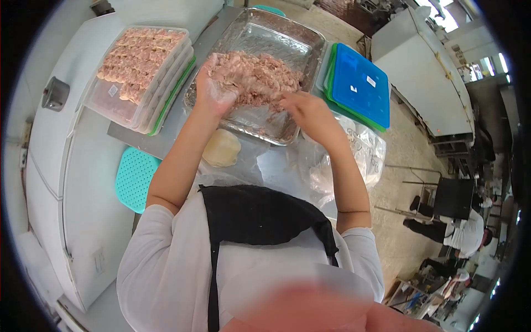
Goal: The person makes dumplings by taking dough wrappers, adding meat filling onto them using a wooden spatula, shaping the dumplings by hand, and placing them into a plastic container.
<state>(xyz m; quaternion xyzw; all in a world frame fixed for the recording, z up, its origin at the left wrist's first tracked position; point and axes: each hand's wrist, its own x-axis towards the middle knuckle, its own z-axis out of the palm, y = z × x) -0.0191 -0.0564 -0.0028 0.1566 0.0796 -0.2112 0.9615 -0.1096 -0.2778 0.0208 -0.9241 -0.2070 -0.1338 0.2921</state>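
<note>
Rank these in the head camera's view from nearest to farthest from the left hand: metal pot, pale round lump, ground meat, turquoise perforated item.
From the left hand:
1. Ground meat: touching it, in the tray.
2. Pale round lump: between hand and body.
3. Turquoise perforated item: left, nearer the body.
4. Metal pot: far left.

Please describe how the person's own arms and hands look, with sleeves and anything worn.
The left hand and right hand look ungloved, though something whitish, film or residue, shows at the left palm. No watch or bracelet is visible. Both forearms are bare; the left sleeve and right sleeve are short, loose and white.
</note>
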